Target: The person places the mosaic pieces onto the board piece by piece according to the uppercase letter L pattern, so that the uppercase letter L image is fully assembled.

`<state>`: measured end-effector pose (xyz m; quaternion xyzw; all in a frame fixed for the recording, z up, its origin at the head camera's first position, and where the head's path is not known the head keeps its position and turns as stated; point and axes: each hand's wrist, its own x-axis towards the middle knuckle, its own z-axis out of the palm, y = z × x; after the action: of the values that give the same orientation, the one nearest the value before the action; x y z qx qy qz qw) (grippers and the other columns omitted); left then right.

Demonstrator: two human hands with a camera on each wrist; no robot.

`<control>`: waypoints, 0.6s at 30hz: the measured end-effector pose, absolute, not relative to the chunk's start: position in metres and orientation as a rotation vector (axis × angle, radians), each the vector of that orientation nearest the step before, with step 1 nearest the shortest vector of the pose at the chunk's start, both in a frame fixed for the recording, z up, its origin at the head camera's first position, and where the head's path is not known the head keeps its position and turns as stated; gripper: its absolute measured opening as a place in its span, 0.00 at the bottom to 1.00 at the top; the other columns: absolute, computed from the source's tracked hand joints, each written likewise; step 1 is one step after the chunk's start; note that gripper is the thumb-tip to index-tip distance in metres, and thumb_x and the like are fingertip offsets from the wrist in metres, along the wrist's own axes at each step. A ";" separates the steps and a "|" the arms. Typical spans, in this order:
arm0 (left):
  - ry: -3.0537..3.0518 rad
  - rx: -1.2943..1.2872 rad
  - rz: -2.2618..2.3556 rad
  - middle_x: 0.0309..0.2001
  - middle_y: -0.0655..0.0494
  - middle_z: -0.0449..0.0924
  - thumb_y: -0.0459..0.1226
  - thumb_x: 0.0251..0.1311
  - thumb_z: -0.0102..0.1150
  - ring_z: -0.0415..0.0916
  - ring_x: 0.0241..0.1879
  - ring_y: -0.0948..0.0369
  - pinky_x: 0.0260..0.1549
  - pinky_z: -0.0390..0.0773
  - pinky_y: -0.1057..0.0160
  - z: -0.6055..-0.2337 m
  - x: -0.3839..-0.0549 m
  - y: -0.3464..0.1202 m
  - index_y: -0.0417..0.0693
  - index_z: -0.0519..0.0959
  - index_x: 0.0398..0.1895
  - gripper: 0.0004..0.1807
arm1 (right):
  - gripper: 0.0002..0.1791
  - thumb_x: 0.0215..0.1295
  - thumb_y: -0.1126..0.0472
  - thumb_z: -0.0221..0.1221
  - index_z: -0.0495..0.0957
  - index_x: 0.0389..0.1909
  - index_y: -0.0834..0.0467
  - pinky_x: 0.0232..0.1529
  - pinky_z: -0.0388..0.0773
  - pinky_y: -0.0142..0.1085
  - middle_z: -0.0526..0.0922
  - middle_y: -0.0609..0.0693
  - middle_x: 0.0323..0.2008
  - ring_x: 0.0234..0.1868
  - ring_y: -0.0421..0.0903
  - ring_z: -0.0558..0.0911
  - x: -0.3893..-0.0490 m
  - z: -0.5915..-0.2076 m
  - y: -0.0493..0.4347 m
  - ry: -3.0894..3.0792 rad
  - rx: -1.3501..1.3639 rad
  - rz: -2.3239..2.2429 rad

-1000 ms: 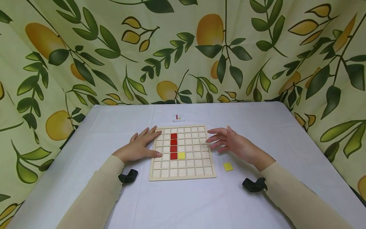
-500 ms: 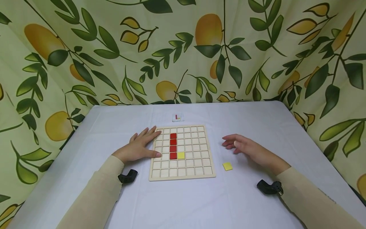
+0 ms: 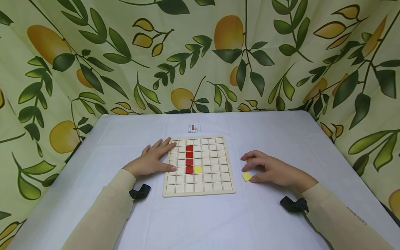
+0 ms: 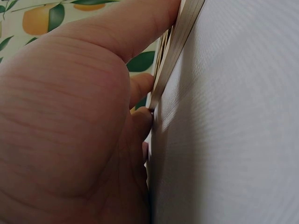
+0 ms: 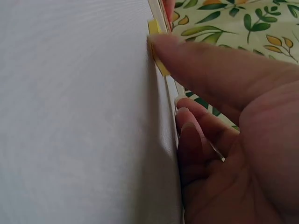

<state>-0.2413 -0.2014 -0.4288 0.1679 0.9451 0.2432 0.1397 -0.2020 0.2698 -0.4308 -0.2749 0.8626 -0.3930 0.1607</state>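
My left hand lies spread at the left edge of a wooden grid board, its thumb and fingers resting on the rim and outer squares. In the left wrist view the palm sits beside the board's side edge. To the right of the board, my right hand has its thumb touching a loose yellow square tile; its bent index fingertip is close to the tile's far edge. The right wrist view shows the thumb overlapping the yellow tile, the other fingers apart from it.
A column of several red tiles sits in the board, with one yellow tile right of the lowest. A small printed grid card lies behind the board on the white cloth. A fruit-patterned curtain hangs behind.
My right hand has drawn back right from the board, then lowered its thumb to the loose yellow tile. That tile has shifted slightly away and left. The left hand has stayed still.
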 end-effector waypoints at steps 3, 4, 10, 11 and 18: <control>2.730 0.488 0.705 0.89 0.54 0.40 0.69 0.56 0.73 0.28 0.86 0.44 0.77 0.26 0.34 -0.429 -0.242 -0.202 0.61 0.58 0.90 0.61 | 0.15 0.66 0.62 0.77 0.90 0.47 0.40 0.74 0.63 0.59 0.74 0.49 0.71 0.76 0.59 0.67 -0.202 -0.431 0.269 2.491 -0.748 -1.116; 2.731 0.487 0.705 0.89 0.54 0.40 0.69 0.56 0.73 0.28 0.86 0.44 0.78 0.26 0.34 -0.429 -0.242 -0.202 0.61 0.58 0.90 0.61 | 0.15 0.66 0.63 0.77 0.90 0.46 0.40 0.74 0.64 0.58 0.74 0.49 0.71 0.76 0.59 0.67 -0.202 -0.432 0.269 2.494 -0.741 -1.121; 2.731 0.487 0.702 0.89 0.54 0.40 0.69 0.56 0.74 0.29 0.86 0.45 0.78 0.26 0.35 -0.429 -0.242 -0.202 0.61 0.58 0.90 0.61 | 0.13 0.66 0.66 0.76 0.86 0.41 0.45 0.65 0.74 0.41 0.81 0.47 0.62 0.66 0.56 0.76 -0.200 -0.433 0.265 2.538 -0.741 -1.206; 2.730 0.488 0.703 0.89 0.54 0.40 0.69 0.56 0.74 0.29 0.86 0.45 0.78 0.26 0.34 -0.429 -0.242 -0.203 0.61 0.58 0.90 0.61 | 0.13 0.66 0.67 0.76 0.86 0.40 0.46 0.60 0.76 0.38 0.83 0.47 0.58 0.62 0.55 0.79 -0.200 -0.433 0.263 2.556 -0.733 -1.225; 2.729 0.488 0.707 0.89 0.54 0.40 0.69 0.56 0.74 0.28 0.86 0.45 0.78 0.26 0.35 -0.429 -0.243 -0.203 0.62 0.58 0.89 0.61 | 0.10 0.69 0.70 0.72 0.86 0.41 0.52 0.42 0.79 0.35 0.85 0.44 0.40 0.42 0.50 0.80 -0.198 -0.430 0.258 2.666 -0.612 -1.273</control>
<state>-0.2425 -0.2027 -0.4288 0.1690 0.9445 0.2448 0.1397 -0.1977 0.2577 -0.4300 -0.2025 0.8819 -0.4211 0.0624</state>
